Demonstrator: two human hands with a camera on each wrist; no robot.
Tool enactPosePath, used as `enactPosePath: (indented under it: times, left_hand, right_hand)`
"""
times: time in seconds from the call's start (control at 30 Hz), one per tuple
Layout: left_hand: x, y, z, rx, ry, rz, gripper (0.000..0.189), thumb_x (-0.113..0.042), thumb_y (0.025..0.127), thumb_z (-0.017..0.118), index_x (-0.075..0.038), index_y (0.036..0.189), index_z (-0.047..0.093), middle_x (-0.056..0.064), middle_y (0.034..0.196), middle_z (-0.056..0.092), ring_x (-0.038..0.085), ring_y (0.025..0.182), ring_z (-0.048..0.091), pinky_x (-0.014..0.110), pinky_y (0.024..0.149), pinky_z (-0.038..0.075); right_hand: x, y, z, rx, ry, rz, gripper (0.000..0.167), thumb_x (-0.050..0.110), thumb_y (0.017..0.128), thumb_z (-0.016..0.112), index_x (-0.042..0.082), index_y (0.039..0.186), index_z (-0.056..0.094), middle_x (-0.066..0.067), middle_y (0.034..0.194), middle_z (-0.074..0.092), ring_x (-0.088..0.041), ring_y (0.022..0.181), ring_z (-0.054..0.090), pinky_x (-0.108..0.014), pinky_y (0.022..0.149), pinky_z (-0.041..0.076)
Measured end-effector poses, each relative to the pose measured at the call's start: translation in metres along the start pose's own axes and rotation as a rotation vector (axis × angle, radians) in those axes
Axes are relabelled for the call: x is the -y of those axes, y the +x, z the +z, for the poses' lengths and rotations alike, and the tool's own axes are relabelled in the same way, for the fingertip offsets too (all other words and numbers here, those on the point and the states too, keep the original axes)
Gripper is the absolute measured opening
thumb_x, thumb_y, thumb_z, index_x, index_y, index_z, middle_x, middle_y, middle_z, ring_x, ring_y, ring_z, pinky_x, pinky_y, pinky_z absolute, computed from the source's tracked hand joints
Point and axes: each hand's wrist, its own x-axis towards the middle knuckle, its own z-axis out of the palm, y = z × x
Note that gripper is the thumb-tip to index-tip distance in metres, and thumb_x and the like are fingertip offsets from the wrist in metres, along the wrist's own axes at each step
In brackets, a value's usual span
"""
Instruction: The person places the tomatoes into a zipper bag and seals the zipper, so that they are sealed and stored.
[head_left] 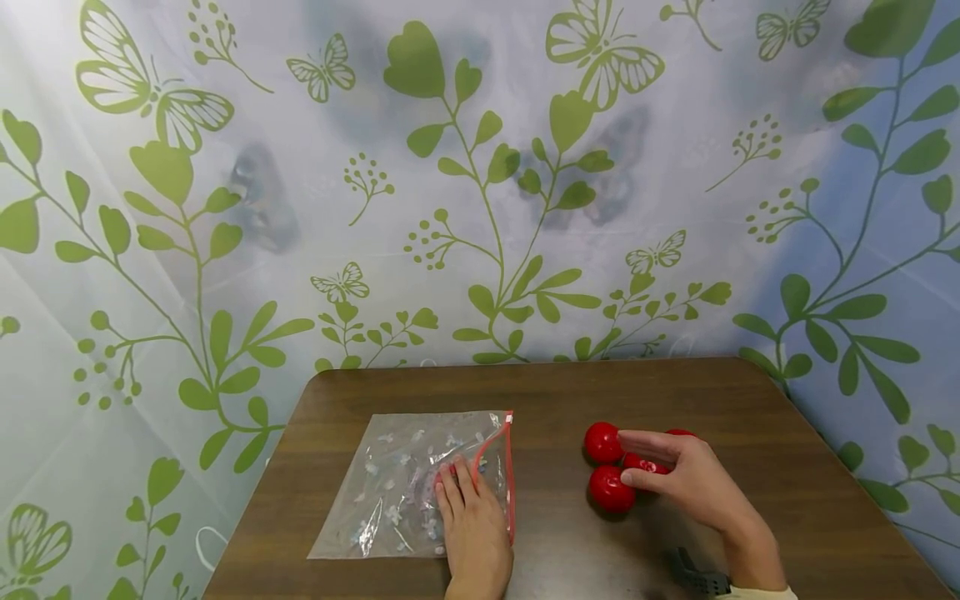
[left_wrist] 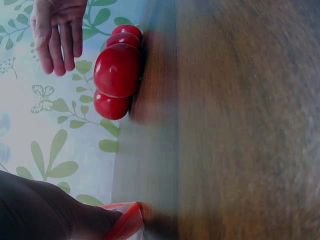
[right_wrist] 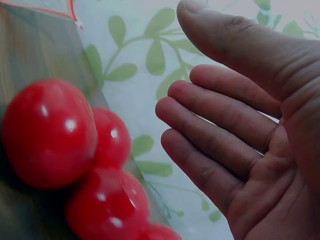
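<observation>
A clear zip bag [head_left: 382, 492] with a small pale print and an orange-red zip edge [head_left: 511, 475] lies flat on the table's left half. My left hand [head_left: 476, 521] rests on it near the zip edge, fingers extended, with pinkish-red colour showing by the fingertips. Several shiny red balls [head_left: 611, 489] sit bunched to the right; one carries a white mark. Over them is my right hand [head_left: 686, 479], its thumb and fingers apart and nothing between them. The right wrist view shows its bare palm [right_wrist: 265, 195] beside the balls.
The brown wooden table [head_left: 555, 392] has rounded far corners. Behind it hangs a pale cloth [head_left: 517, 208] printed with green leaves and butterflies. A dark strap [head_left: 701, 575] is near my right wrist.
</observation>
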Motion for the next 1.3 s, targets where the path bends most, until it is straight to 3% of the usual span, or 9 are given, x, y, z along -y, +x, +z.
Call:
enactPosePath:
  times: [0.23, 0.37, 0.6, 0.97, 1.3]
  left_hand:
    - [0.002, -0.001, 0.0, 0.004, 0.013, 0.011, 0.08, 0.005, 0.079, 0.086, 0.013, 0.151, 0.054, 0.036, 0.166, 0.044, 0.057, 0.157, 0.039, 0.063, 0.13, 0.032]
    - [0.002, -0.001, 0.0, 0.018, 0.007, 0.008, 0.083, 0.006, 0.077, 0.087, 0.014, 0.152, 0.053, 0.036, 0.167, 0.042, 0.057, 0.158, 0.037, 0.064, 0.131, 0.031]
    - [0.002, -0.001, 0.0, -0.013, 0.01, 0.012, 0.073, 0.008, 0.082, 0.08, 0.013, 0.15, 0.055, 0.035, 0.165, 0.045, 0.056, 0.156, 0.04, 0.063, 0.13, 0.033]
    - [0.003, 0.0, 0.0, 0.017, 0.002, 0.011, 0.079, 0.006, 0.079, 0.085, 0.014, 0.152, 0.054, 0.036, 0.166, 0.042, 0.057, 0.158, 0.037, 0.064, 0.13, 0.031]
    - [0.004, -0.001, 0.001, 0.01, 0.021, 0.021, 0.088, 0.001, 0.074, 0.092, 0.014, 0.152, 0.054, 0.035, 0.166, 0.043, 0.057, 0.157, 0.038, 0.063, 0.13, 0.032]
  right_hand:
    - [-0.01, -0.012, -0.015, -0.02, 0.005, 0.024, 0.06, 0.034, 0.094, 0.088, 0.009, 0.145, 0.07, -0.016, 0.142, 0.074, -0.035, 0.126, 0.075, -0.021, 0.09, 0.063]
    - [-0.016, -0.017, -0.022, -0.038, -0.007, 0.023, 0.059, 0.031, 0.093, 0.089, 0.009, 0.145, 0.071, -0.016, 0.141, 0.074, -0.028, 0.123, 0.077, -0.02, 0.088, 0.063]
    - [-0.027, -0.025, -0.034, -0.052, -0.036, 0.039, 0.06, 0.031, 0.092, 0.09, 0.007, 0.144, 0.071, -0.018, 0.141, 0.074, -0.002, 0.115, 0.075, -0.019, 0.086, 0.062]
    - [-0.049, -0.039, -0.063, -0.073, -0.137, 0.062, 0.065, 0.035, 0.094, 0.088, 0.003, 0.147, 0.068, -0.021, 0.144, 0.072, 0.016, 0.108, 0.066, -0.021, 0.081, 0.063]
    - [-0.075, -0.057, -0.084, -0.099, -0.253, 0.089, 0.061, 0.038, 0.095, 0.086, 0.007, 0.146, 0.07, -0.02, 0.141, 0.074, 0.019, 0.108, 0.063, -0.019, 0.077, 0.061]
